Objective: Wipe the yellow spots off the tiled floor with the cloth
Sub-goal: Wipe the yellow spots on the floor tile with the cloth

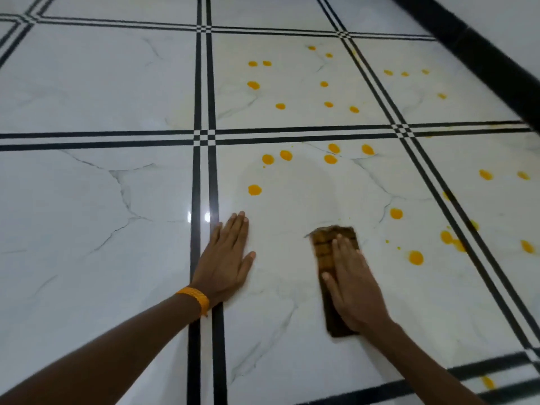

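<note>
Partly hidden under the right hand, the brown cloth looks blurred at its far edge, and both forearms are cut off by the bottom of the head view. Yellow spots dot the white tiled floor ahead and to the right, none under the cloth, with a dark skirting at the upper right. Fingers spread flat, the right hand presses the cloth to the tile, while the left hand, wearing a yellow wristband, lies flat and empty across the black tile lines.
</note>
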### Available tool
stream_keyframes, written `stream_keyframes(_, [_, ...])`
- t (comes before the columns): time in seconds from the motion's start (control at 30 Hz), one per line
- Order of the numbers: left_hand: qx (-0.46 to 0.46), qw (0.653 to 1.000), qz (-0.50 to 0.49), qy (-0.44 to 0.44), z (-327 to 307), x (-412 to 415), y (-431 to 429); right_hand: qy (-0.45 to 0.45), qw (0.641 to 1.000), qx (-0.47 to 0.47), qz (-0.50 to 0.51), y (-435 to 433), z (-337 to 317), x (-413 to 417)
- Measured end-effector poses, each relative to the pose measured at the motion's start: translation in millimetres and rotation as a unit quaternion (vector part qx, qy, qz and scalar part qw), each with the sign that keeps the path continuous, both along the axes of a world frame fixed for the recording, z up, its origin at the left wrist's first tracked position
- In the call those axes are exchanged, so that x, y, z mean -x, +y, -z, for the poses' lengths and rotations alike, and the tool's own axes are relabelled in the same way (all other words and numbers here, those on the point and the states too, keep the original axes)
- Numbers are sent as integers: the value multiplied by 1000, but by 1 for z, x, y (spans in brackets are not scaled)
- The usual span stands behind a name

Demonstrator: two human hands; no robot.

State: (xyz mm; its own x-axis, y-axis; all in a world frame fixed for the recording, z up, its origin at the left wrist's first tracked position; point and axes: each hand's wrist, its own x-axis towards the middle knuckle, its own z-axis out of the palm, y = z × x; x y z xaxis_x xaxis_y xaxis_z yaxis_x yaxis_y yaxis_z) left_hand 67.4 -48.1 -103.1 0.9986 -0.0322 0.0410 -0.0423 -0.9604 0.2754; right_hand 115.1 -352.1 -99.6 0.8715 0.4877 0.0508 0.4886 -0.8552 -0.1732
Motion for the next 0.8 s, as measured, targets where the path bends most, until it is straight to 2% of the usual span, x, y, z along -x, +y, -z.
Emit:
stream_keyframes(0.1, [2, 999, 33, -6, 2, -17, -18, -7, 992, -17, 123, 26, 5, -41])
stream_keyframes(0.17, [-11, 999, 32, -6, 2, -23, -19, -13, 988, -32, 149, 56, 5, -39])
stream_keyframes(0.27, [-18, 999, 28, 0, 2, -25, -17, 9, 1000, -6, 0, 35, 1, 4])
stream_keyframes(0.33, [-16, 999, 29, 1, 1, -24, -19, 21, 1000, 2, -23, -8, -3, 11])
stream_keyframes(0.43, [-18, 1000, 23, 10, 2, -24, -20, 26, 992, -2, 121, -22, -6, -42])
stream_keyframes(0.5, [-17, 999, 25, 11, 2, -24, -19, 27, 980, -30, 196, 19, -11, -80])
stream_keyframes(0.53, [-15, 999, 27, 10, 2, -24, -19, 30, 978, -43, 201, 44, -12, -82])
stream_keyframes(0.57, [-13, 999, 28, 7, 3, -24, -19, 32, 983, -46, 175, 65, -10, -74])
stream_keyframes(0.63, [-11, 999, 32, 1, 3, -25, -18, 31, 999, -26, 35, 76, -11, -26])
stream_keyframes(0.7, [-9, 999, 32, 1, 4, -24, -17, 40, 997, 1, -66, 42, -11, 24])
stream_keyframes(0.73, [-10, 999, 31, 6, 4, -24, -17, 44, 996, -3, -71, 16, -12, 34])
stream_keyframes(0.8, [-8, 999, 31, 11, 3, -25, -18, 28, 1000, -4, 1, -27, -8, 18])
